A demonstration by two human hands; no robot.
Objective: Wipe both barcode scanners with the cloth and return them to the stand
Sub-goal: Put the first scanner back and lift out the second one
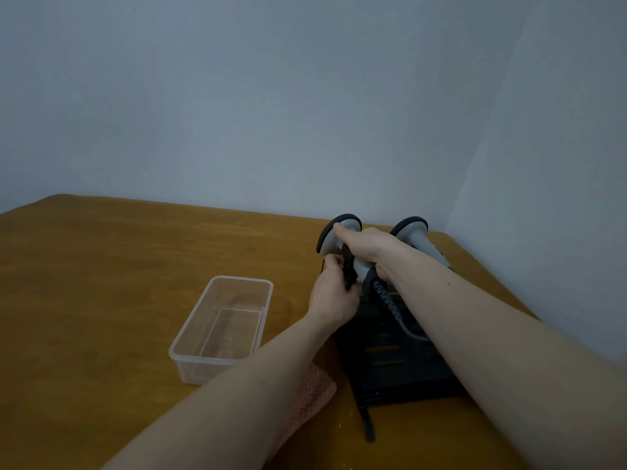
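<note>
Two grey and black barcode scanners stand at the back of a black stand (400, 364) on the wooden table. My right hand (369, 247) is wrapped over the handle of the left scanner (339, 234), thumb near its head. My left hand (334, 293) pinches a black part at that scanner's left side, at the top of the stand. A coiled grey cable (390, 303) runs from its handle down over the stand. The right scanner (412, 232) sits untouched behind my right wrist. A pink cloth (315, 391) lies on the table under my left forearm, partly hidden.
An empty clear plastic container (224, 329) sits on the wooden table (118, 266) left of the stand. A black strap (368, 424) trails from the stand's front. Grey walls meet in a corner close behind and to the right of the scanners.
</note>
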